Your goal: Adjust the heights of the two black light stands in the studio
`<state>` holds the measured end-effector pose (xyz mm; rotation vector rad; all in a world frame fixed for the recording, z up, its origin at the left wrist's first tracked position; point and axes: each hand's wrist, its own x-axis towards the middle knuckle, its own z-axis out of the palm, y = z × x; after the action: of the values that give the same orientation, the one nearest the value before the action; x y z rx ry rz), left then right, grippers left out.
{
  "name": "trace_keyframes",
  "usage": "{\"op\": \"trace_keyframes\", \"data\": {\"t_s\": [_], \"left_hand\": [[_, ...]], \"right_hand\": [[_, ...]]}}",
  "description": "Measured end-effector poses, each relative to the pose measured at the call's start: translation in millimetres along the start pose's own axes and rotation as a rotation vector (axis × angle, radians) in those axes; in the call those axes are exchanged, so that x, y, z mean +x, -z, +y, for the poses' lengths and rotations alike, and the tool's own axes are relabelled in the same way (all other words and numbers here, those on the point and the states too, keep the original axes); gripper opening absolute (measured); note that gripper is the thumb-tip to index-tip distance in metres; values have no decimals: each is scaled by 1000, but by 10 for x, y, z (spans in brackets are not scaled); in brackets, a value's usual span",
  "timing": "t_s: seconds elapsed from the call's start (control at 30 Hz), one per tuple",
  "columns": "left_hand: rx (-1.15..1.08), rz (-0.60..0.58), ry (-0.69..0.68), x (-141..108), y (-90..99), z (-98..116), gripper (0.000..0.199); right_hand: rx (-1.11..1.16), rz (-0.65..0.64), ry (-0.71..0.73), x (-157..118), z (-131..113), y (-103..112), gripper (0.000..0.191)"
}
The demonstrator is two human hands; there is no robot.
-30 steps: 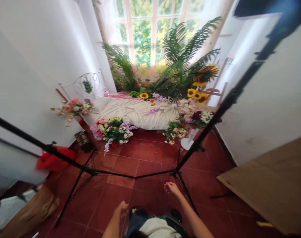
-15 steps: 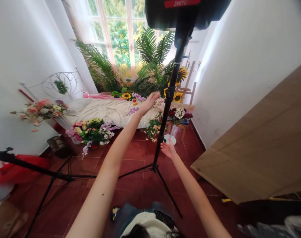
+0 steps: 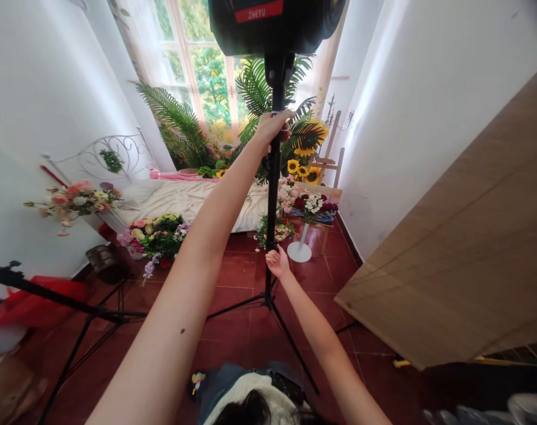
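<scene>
A black light stand point(image 3: 272, 203) rises before me, with a studio light point(image 3: 277, 26) marked ZHEYU on its top. My left hand point(image 3: 274, 128) is closed around the upper part of its pole, just below the lamp head. Lower down, my right hand point(image 3: 277, 261) has its fingers curled at the pole, by a black locking knob that it partly hides. The stand's legs are spread on the red tile floor point(image 3: 233, 330).
Beyond the stand is a bed point(image 3: 175, 195) with cream cloth, and several flower arrangements point(image 3: 160, 233). A white round-based flower stand point(image 3: 299, 252) is close on the right. A second tripod point(image 3: 91, 316) stands left, a tan panel point(image 3: 463, 248) leans right.
My left hand has moved up and closed around the pole. The right hand has gone from open beside the stand to curled at its knob. The stand appears more upright and further left.
</scene>
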<state>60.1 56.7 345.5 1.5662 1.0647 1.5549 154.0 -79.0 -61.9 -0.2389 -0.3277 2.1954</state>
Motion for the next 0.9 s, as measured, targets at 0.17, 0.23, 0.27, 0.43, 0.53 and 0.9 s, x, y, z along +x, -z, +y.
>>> {"op": "trace_keyframes", "data": {"t_s": [0.17, 0.23, 0.27, 0.43, 0.53, 0.9], "left_hand": [[-80, 212, 143, -257, -186, 341, 33], [-105, 254, 181, -261, -223, 357, 32], [-104, 258, 187, -249, -234, 349, 31], [-138, 282, 166, -172, -251, 278, 28], [-142, 296, 162, -161, -255, 264, 26], [-25, 330, 190, -194, -293, 93, 24]], "right_hand": [[20, 16, -67, 22, -59, 81, 48], [0, 26, -53, 24, -73, 95, 49], [-15, 30, -45, 26, -75, 98, 49], [-215, 57, 14, 52, -59, 132, 51], [-533, 138, 107, 63, -104, 175, 52], [-2498, 218, 302, -117, -587, -43, 21]]}}
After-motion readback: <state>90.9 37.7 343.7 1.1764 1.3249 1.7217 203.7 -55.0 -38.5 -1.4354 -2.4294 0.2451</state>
